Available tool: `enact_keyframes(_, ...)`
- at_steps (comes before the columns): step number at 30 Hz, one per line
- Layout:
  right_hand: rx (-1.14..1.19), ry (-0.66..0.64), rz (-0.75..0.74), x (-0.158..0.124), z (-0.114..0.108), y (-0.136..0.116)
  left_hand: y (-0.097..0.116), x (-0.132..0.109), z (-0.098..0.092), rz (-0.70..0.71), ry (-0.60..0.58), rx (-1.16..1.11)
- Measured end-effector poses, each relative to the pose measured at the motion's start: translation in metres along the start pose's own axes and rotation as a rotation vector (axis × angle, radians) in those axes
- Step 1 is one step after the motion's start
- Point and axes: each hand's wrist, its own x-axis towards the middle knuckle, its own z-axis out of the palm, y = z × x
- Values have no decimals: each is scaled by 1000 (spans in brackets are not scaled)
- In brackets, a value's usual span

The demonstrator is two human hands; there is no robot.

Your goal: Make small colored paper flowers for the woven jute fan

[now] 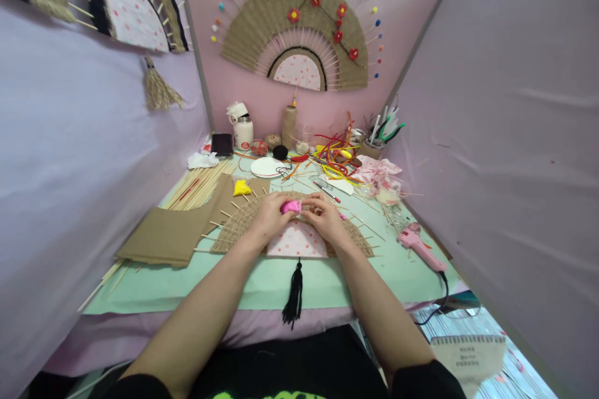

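My left hand and my right hand meet over a half-finished woven fan of jute and wooden sticks lying on the table. The left fingers are curled around a bright pink lump, perhaps clay or felt. The right fingers pinch at its right side. Under the hands lies the fan's pink dotted half-circle centre. A black tassel hangs from it over the table's front edge.
A pink glue gun lies at right, its cord running off the edge. Brown cloth, bamboo skewers and a yellow lump lie at left. Pipe cleaners, a jar, twine and a pen cup stand at the back. Finished fans hang on the walls.
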Motion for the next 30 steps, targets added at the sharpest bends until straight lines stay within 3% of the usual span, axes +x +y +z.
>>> enact_keyframes(21, -79, 50, -4, 0, 9, 5, -3, 1, 0, -4, -33, 78)
enact_keyframes(27, -30, 56, 96, 1, 10, 1, -3, 1, -1, -2, -39, 109)
enact_keyframes(30, 153, 96, 225, 2, 9, 3, -6, 0, -2, -23, -43, 146)
